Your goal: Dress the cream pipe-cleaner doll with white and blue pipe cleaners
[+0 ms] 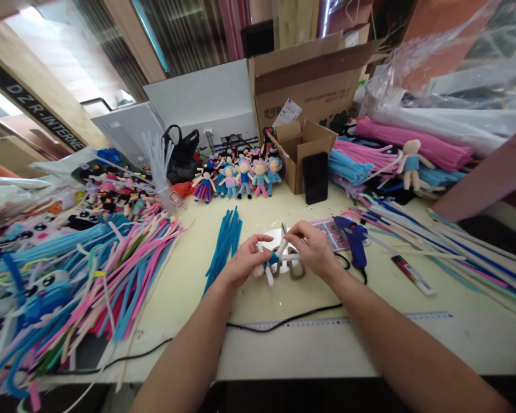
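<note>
In the middle of the table, my left hand [246,263] is closed around a small pipe-cleaner doll [272,261] with pale limbs and a teal band. With fingertips pinched together, my right hand [313,246] grips one of the doll's pale limbs from the other side. Scissors [298,275] lie under the doll on a white patch, partly hidden by it. A bundle of teal pipe cleaners [223,244] rests left of my left hand. Right of my right hand lies a blue glue gun [354,238].
Finished dolls [243,176] stand in a row at the back, beside a small cardboard box [290,152] and a black phone [315,179]. Coloured pipe cleaners [124,269] heap up on the left, with more at right. A ruler [395,318] and a black cable [284,322] lie in front.
</note>
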Tool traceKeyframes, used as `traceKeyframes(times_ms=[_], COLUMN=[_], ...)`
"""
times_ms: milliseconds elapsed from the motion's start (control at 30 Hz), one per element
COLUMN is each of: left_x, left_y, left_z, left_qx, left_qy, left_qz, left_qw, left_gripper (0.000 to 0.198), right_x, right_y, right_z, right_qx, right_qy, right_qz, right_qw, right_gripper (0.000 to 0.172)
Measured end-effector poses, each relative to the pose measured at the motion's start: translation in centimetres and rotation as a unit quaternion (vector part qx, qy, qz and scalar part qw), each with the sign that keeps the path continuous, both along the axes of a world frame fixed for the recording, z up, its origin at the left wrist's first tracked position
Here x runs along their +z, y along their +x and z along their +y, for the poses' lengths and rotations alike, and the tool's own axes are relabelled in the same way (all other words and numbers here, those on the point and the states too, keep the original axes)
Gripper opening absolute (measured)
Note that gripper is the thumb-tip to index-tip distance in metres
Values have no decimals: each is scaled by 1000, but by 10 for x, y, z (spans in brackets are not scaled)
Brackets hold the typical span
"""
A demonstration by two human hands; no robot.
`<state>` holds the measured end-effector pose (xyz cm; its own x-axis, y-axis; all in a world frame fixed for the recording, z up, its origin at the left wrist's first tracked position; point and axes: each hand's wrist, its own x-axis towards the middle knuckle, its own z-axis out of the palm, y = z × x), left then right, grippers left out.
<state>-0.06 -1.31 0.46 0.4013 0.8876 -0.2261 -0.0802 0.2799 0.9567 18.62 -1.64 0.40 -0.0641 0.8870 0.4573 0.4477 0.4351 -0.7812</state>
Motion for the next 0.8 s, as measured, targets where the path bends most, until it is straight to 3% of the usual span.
traceKeyframes(times_ms=[167, 267, 367, 467, 567, 700, 800], left_x=[-5, -7, -7, -10, -13, -15, -15], left_y=[-11, -20, -25, -27, -28, -28, -28], left_z=[14, 25, 31, 32, 33, 32, 31], left_qx=[131, 218, 256, 269, 278, 280, 281], left_qy=[1, -1, -8, -9, -9, -13, -21], left_qz=[-47, -86, -126, -158, -178, -189, -194], left_qw=[990, 972, 958, 950, 944, 941, 940], left_gripper=[46, 45, 39, 36, 36, 39, 41], right_x=[-1, -5, 3, 29, 69, 119, 147], right_y=[10, 1, -15, -30, -34, -23, -14], right_z=[5, 2, -6, -8, 14, 85, 141], right_qx=[-57, -44, -24, -13, -40, -122, -216], right_qy=[-49, -43, -36, -8, 42, 95, 39], right_qz=[103, 118, 100, 79, 70, 79, 88], right_qw=[992, 991, 994, 997, 996, 985, 972], right_gripper=[20, 23, 26, 28, 33, 36, 31])
